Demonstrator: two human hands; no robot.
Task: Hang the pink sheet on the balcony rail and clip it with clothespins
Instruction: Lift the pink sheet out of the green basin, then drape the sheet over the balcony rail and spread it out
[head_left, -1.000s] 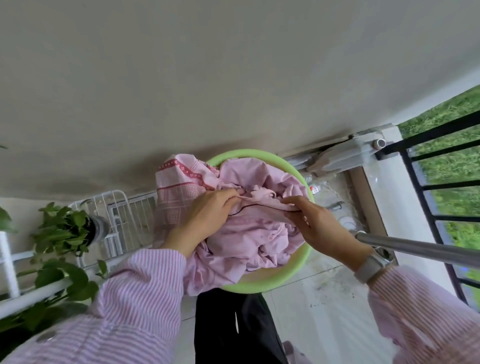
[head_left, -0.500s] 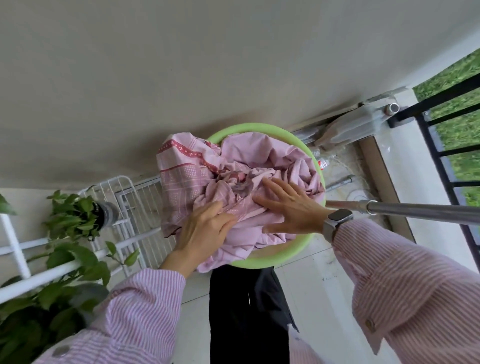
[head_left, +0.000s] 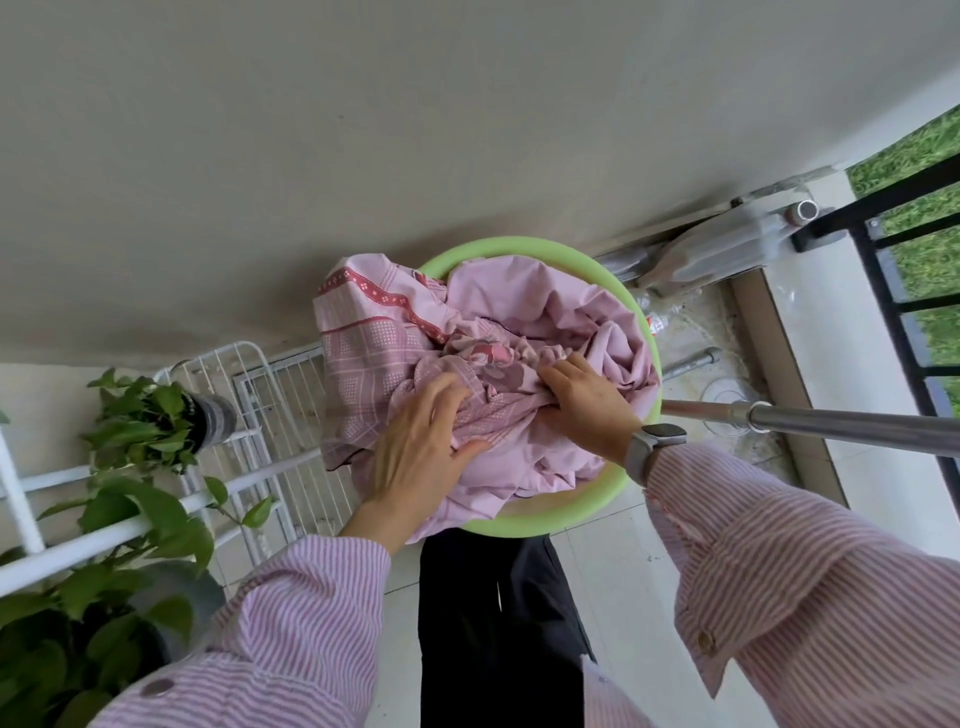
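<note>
Laundry fills the middle of the frame: one pink sheet, bunched and crumpled, lies heaped in one green basin, with a patterned flap spilling over the basin's left rim. Two hands work in the pile. The left hand, at centre, lies on the fabric with its fingers curled into a fold and the thumb pressed against the cloth, gripping a bunch of it. The right hand, just to its right, has its fingers dug down into the sheet, clutching a gathered ridge; the fingertips are buried, so how deep the hold goes is hard to tell. One watch sits on the right wrist, above a striped pink sleeve. One metal pole runs in from the right edge toward the basin. At the far right stands the black balcony rail, well apart from the sheet. Two leafy potted plants and one white wire rack occupy the lower left
</note>
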